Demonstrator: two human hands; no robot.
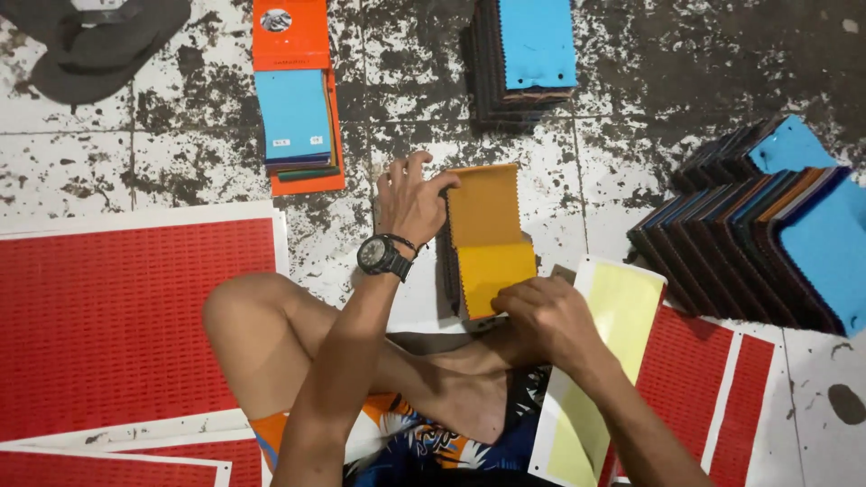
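Hands pinch the yellow swatch stack (487, 242): left hand (410, 203) grips its top edge, right hand (541, 316) presses its lower corner; steady, square alignment seems wise.

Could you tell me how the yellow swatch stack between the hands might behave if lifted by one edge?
The swatch stack would probably flop, since its top yellow leaf already folds back under the left hand. Its many thin layers might fan or slide apart. The right hand steadies its lower corner.
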